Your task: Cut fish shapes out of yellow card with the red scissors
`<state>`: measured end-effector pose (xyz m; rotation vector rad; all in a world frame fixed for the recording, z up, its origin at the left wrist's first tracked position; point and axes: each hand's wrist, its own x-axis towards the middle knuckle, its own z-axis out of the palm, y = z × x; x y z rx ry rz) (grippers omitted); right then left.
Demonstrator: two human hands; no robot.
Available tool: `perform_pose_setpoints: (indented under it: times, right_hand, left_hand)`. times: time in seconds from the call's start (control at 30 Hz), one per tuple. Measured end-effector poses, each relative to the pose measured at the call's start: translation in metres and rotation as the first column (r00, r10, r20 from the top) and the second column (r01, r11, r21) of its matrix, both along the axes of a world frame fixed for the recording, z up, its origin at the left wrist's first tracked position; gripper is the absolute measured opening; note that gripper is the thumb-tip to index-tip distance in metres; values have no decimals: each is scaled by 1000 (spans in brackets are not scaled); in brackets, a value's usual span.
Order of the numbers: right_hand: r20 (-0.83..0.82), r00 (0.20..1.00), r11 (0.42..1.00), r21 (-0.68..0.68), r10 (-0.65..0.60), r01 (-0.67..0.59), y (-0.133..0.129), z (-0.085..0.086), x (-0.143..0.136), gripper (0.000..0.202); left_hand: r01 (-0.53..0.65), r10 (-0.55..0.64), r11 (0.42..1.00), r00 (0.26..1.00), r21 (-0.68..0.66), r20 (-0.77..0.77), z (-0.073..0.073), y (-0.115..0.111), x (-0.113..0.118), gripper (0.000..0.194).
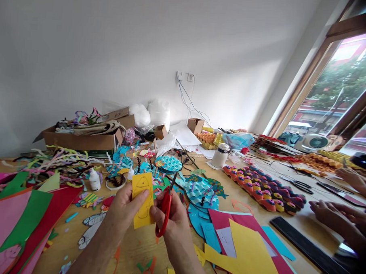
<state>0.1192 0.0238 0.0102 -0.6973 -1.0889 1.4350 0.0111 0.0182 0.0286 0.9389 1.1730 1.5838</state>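
My left hand [126,209] grips a strip of yellow paper [143,188], thumb on its front. A fish outline is drawn on the strip in dark line. In my right hand [174,217] is a pair of red-handled scissors [165,211], blades pointing up and away, beside the strip's right edge. My right fingertips are close to that edge; whether they touch it I cannot tell. Below and right lie a larger yellow sheet [251,249] and a dark red sheet [220,219]. Beyond my hands sits a blue paper fish [199,190].
Colored sheets [40,219] and pipe cleaners [60,164] cover the left side. A white glue bottle [94,179] stands nearby. A painted egg carton [262,189], a black ruler-like bar [302,247] and black scissors [300,185] lie right. Another person's hands [334,212] are at the right edge.
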Motion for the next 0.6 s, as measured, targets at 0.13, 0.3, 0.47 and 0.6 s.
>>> perform_pose_setpoints:
  times: [0.13,0.3,0.47,0.6]
  right_hand:
    - [42,999,1000,2,18,-18,2,0,1,25]
    - [187,982,993,109,20,-41,0,-4,9,20]
    - [426,896,970,136,127,-202,-10,-8,23,28]
    - [502,837,961,40,217,-273,-18,-11,31,31]
  left_hand:
    - [10,-12,999,999,-35,-37,1,0,-1,20]
    - [28,-28,997,1000,-78,-1,4,-3,-2,20]
    - [92,-87,994,992,-51,96,12,-9,-2,21]
    - [178,-171,982,979,-56,109,11,-11,-5,23]
